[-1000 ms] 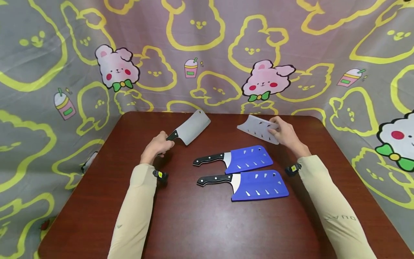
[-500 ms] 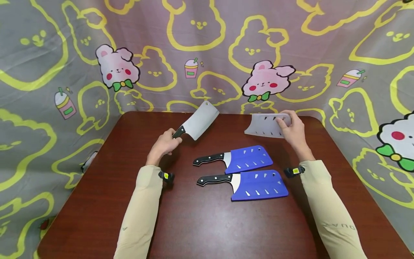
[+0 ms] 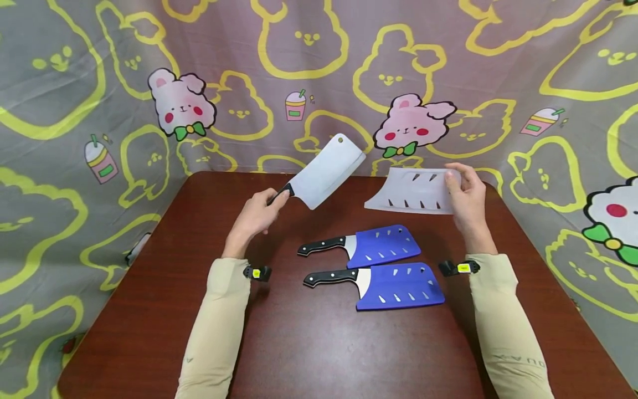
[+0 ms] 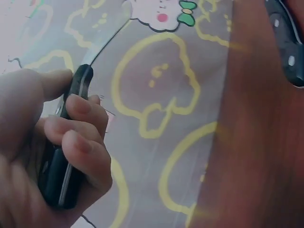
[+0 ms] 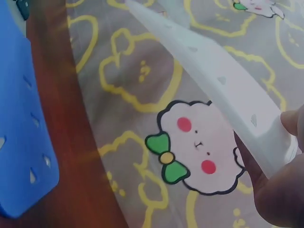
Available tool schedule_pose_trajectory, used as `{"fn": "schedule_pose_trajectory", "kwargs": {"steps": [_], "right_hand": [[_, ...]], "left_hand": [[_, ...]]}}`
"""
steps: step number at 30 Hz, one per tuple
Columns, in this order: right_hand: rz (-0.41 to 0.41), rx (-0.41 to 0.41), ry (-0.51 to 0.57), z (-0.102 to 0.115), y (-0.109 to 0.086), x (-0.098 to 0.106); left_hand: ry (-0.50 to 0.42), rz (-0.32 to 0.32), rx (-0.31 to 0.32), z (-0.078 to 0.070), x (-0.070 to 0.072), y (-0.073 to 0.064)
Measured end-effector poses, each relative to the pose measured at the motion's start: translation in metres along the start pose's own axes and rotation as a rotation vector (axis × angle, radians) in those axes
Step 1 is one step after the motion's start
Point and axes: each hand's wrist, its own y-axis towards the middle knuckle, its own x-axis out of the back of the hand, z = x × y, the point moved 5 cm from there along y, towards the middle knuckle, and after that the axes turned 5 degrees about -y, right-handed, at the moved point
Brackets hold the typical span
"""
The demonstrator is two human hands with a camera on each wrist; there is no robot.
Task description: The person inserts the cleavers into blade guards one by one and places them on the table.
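Note:
A cleaver (image 3: 326, 173) with a bare steel blade is raised over the back of the table, tilted up to the right. My left hand (image 3: 256, 215) grips its black handle (image 4: 64, 175), fingers curled round it in the left wrist view. Across from it, my right hand (image 3: 470, 199) pinches the right end of a white blade cover (image 3: 408, 191) with slanted slots. The cover is held up, its curved open end facing the cleaver, with a gap between them. In the right wrist view the thumb and fingers hold the white cover (image 5: 223, 90) at its end.
Two more cleavers with black handles lie on the brown table (image 3: 349, 354), one behind the other. Blue covers sheathe their blades: the rear cover (image 3: 384, 245) and the front cover (image 3: 401, 285). A patterned curtain (image 3: 329, 100) surrounds the table's back and sides.
Both hands have lifted off the table. The left hand moved the cleaver up and right; the right hand shifted right and turned the white cover more level. The sheathed cleavers stayed put.

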Motion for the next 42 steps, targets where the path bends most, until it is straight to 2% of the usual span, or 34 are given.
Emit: {"fn": "schedule_pose_trajectory", "kwargs": {"steps": [7,12,18,28,36,42], "right_hand": [[0.048,-0.030,0.042,0.013,-0.003,-0.012],[0.019,-0.043,0.076,0.016,-0.007,-0.012],[-0.003,-0.045,0.138,0.021,-0.010,-0.008],[-0.014,-0.031,0.150,0.026,-0.011,-0.007],[-0.030,-0.047,0.162,0.029,-0.010,-0.005],[-0.008,-0.067,0.167,0.032,-0.009,-0.001]], "left_hand": [[-0.044,-0.036,-0.078,-0.010,0.007,-0.012],[-0.044,-0.009,-0.122,-0.016,0.007,-0.014],[-0.045,0.013,-0.141,-0.015,0.007,-0.015],[-0.042,0.057,-0.171,-0.017,0.005,-0.015],[-0.043,0.066,-0.183,-0.024,0.008,-0.019],[-0.041,0.134,-0.230,-0.033,0.012,-0.027]]}}
